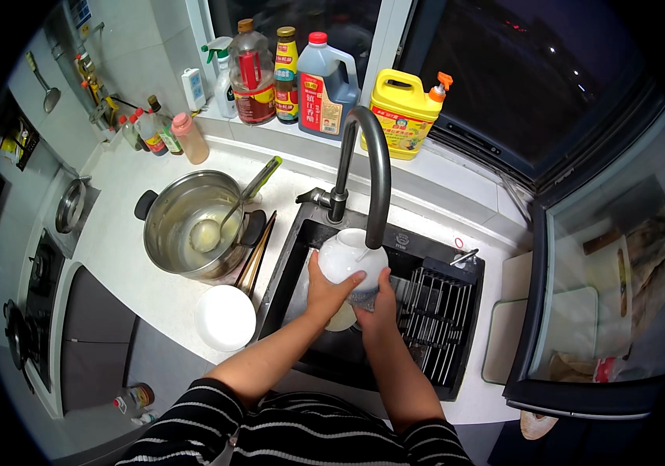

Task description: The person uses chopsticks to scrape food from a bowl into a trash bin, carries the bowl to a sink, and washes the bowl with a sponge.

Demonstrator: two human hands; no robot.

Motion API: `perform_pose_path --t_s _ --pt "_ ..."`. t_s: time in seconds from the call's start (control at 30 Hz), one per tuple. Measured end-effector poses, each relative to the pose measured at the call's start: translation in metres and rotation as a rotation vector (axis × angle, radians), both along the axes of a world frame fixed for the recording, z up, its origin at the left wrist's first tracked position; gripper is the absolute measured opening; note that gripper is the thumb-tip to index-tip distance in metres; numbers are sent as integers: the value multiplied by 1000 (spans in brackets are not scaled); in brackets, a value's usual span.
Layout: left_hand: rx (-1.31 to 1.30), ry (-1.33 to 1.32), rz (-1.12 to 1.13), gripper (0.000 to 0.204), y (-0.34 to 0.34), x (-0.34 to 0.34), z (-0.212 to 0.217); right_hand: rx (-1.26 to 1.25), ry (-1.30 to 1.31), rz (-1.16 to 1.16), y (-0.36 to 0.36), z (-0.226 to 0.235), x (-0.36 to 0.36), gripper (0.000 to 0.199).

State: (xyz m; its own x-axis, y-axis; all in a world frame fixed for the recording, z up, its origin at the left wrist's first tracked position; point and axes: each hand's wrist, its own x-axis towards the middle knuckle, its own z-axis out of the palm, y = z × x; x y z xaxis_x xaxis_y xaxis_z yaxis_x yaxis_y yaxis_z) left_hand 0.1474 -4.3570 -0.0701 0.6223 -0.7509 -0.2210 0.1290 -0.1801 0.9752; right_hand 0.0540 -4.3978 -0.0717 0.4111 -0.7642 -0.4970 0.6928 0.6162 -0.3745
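Beneath the dark curved faucet (379, 171), a white bowl (342, 255) is tilted with its rounded outside facing up. Its left side is gripped by my left hand (331, 286), the thumb lying across the front. My right hand (379, 301) closes on the bowl's lower right side. A greyish, textured patch shows between my hands below the bowl; whether it is a cloth or a scrubber I cannot tell. Water seems to run onto the bowl. The black sink (290, 268) lies under both hands, and a pale round thing in it is partly hidden by them.
A wire rack (441, 311) fills the sink's right side. On the left counter stand a steel pot (163, 233) with a ladle (207, 233), chopsticks (255, 256) and another white bowl (225, 318). Bottles and a yellow jug (402, 116) line the sill. An open window pane (530, 311) juts in right.
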Motion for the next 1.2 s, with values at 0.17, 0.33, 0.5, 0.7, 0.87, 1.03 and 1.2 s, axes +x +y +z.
perform_pose_path --t_s 0.17,0.33,0.5,0.7,0.87,1.03,1.2 --pt "-290 972 12 57 1 11 14 -67 -121 31 6 -15 -13 53" --pt "-202 1071 -21 41 14 22 13 23 17 190 14 -32 -22 59" --pt "-194 696 -339 37 22 38 7 134 502 198 15 -62 -41 46" --pt "-71 406 -502 33 29 37 -2 -429 785 49 14 -13 -18 36" --pt "-35 431 -432 34 32 47 6 -636 941 9 39 8 -8 29" --pt "-90 308 -606 35 37 48 -11 -1177 1137 -180 0 -7 7 30" --pt "-64 168 -693 34 45 49 -4 -429 469 342 -30 15 -17 51"
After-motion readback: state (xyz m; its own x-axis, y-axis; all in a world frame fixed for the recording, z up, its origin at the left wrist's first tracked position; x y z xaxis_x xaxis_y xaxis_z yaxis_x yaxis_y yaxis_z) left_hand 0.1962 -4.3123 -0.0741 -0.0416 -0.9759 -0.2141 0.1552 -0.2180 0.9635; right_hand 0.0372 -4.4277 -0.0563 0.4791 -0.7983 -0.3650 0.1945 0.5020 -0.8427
